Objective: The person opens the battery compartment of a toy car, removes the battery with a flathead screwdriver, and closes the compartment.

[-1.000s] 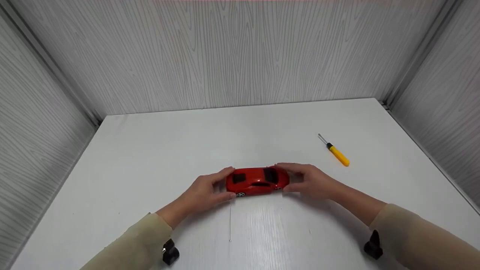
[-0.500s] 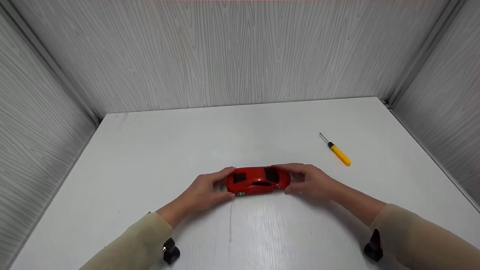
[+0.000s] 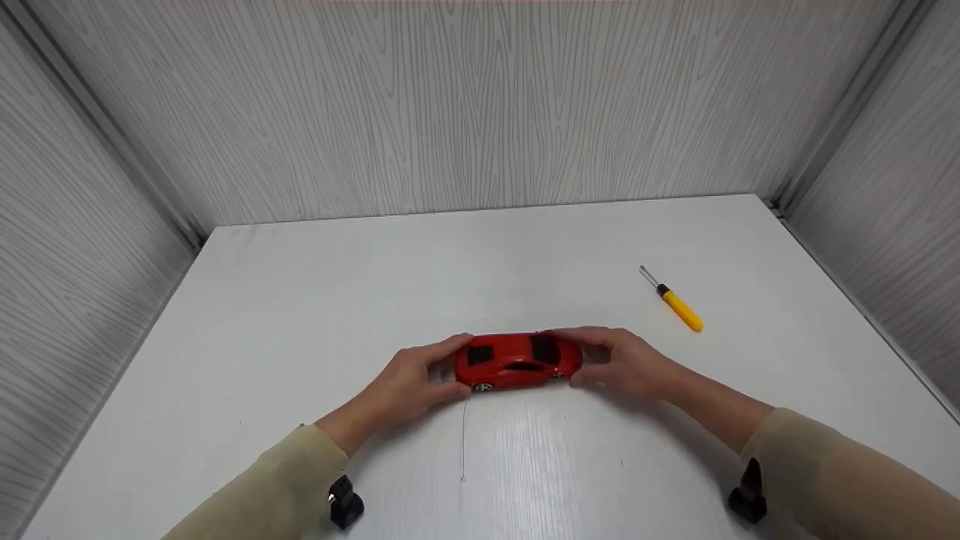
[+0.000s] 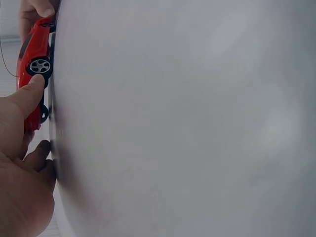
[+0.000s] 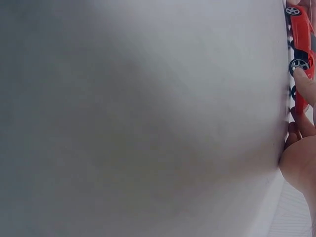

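A red toy car [image 3: 510, 360] with dark windows stands on its wheels at the middle of the white table. My left hand [image 3: 412, 379] grips its left end, thumb on the near side and fingers on the far side. At the other end, my right hand [image 3: 622, 364] holds the car the same way. The left wrist view shows the left thumb [image 4: 32, 91] at a silver-spoked wheel [image 4: 40, 66]. In the right wrist view the right thumb [image 5: 302, 81] lies against a wheel [image 5: 298, 65]. A thin wire [image 3: 463, 442] extends from the car's left end toward me.
A screwdriver [image 3: 681, 309] with a yellow handle lies to the right, beyond the right hand. Grey wood-grain panels [image 3: 480, 105] wall the table [image 3: 337, 285] at the back and both sides. Black wrist devices [image 3: 345, 504] sit under the beige sleeves.
Both hands keep their hold on the car and stay almost still. The whole view has shifted very slightly.
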A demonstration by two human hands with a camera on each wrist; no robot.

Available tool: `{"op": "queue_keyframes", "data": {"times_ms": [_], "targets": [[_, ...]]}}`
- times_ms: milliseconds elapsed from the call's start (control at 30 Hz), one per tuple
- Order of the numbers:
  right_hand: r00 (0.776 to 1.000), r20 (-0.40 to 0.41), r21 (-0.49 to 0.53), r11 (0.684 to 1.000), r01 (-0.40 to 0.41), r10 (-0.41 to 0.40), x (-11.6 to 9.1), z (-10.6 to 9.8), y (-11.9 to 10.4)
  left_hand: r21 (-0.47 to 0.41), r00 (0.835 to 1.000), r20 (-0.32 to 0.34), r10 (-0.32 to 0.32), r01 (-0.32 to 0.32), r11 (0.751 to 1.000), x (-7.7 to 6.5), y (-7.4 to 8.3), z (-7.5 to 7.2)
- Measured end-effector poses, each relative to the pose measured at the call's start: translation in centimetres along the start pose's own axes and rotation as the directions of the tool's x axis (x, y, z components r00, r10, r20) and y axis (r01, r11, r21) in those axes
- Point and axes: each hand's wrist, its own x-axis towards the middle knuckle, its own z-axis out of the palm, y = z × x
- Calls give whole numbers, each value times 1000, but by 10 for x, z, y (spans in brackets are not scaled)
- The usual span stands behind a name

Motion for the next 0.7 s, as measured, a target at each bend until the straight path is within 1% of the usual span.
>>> {"op": "queue_keyframes", "data": {"times_ms": [100, 267, 400, 500, 600, 633, 700], "targets": [[1000, 3, 15, 1000, 1, -1, 0, 0, 0, -14, 1000, 2, -7, 7, 1000, 0, 0, 0], [1000, 5, 45, 999, -2, 2, 1, -1, 1, -27, 1000, 10, 9, -9, 1000, -1, 0, -3], [1000, 15, 73, 997, 1, -2, 1, -4, 0, -60, 1000, 20, 4, -3, 998, -2, 1, -5], [1000, 21, 82, 997, 8, -10, 0, -7, -2, -109, 1000, 26, 9, -6, 994, -3, 2, -8], [1000, 17, 90, 996, 18, -20, -2, -8, -3, -156, 999, 27, 31, -27, 987, -3, 4, -12], [1000, 16, 98, 995, 22, -24, -3, -9, -3, -173, 999, 26, 41, -36, 984, -4, 5, -12], [1000, 17, 146, 989, 20, -23, -5, -10, -5, -196, 998, 19, 55, -50, 979, -5, 7, -15]]}}
